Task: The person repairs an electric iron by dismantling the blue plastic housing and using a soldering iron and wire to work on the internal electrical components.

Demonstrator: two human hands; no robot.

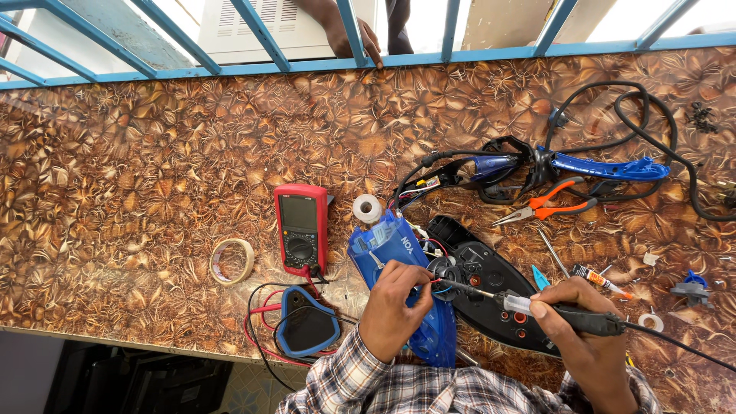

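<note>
Just right of the red digital multimeter (301, 228), a left hand (392, 307) pinches a thin wire against the opened blue-and-black plastic clothes iron (460, 295) while the right hand (586, 330) grips a black soldering iron (537, 308), its tip at the joint, apparently mid-solder and calling for steadiness.

The left hand (391, 303) hides part of the blue housing (399, 261). The soldering iron's (537, 308) cable leaves the right edge. A second person's hand (354, 34) at the far rail is cut off above the wrist.
</note>
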